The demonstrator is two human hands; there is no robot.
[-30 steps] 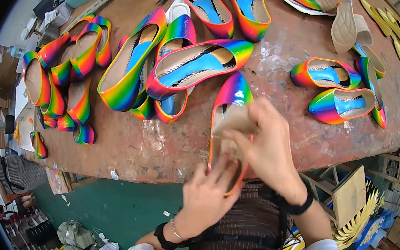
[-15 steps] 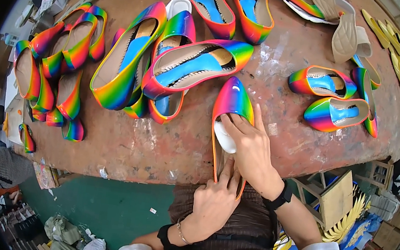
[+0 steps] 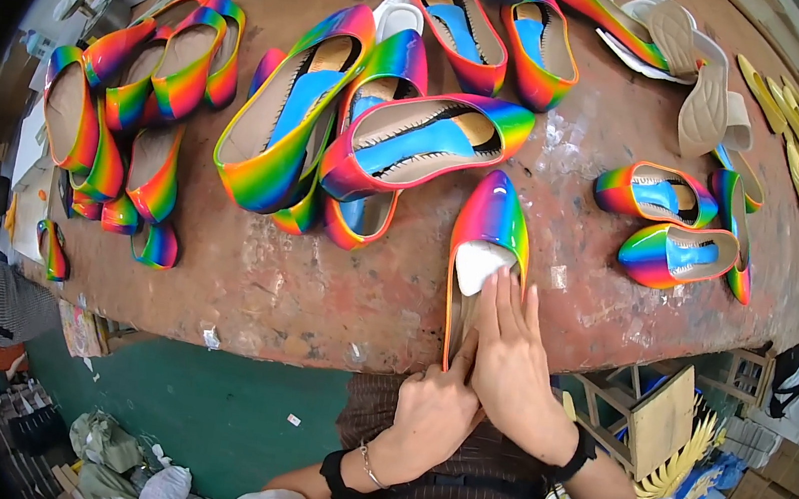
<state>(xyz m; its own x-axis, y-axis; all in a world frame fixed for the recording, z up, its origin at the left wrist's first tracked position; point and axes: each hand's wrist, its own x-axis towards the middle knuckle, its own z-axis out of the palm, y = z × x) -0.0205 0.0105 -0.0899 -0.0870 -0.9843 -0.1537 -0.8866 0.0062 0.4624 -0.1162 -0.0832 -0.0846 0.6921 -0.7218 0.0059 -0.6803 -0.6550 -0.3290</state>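
Both hands worked on one rainbow shoe (image 3: 491, 223) that lay at the near edge of the tabletop (image 3: 314, 289), its pointed toe aimed away from the person and its heel end toward their lap. The right hand (image 3: 512, 350) lay flat on the shoe's opening, fingers (image 3: 511, 305) extended and close together, pressing on a white insert (image 3: 476, 263) that showed just beyond the fingertips. The left hand (image 3: 434, 411) sat just below and beside the right, curled around the shoe's rear edge, thumb touching the rim; how tightly it gripped could not be told. Beyond the hands and slightly to their left lay a cluster of larger rainbow shoes with blue insoles (image 3: 404, 139), overlapping one another. Farther left of the hands sat a heap of rainbow uppers (image 3: 125, 112). To the right of the hands, well apart, lay three smaller rainbow shoes (image 3: 674, 230), and beyond those some beige soles (image 3: 707, 98).
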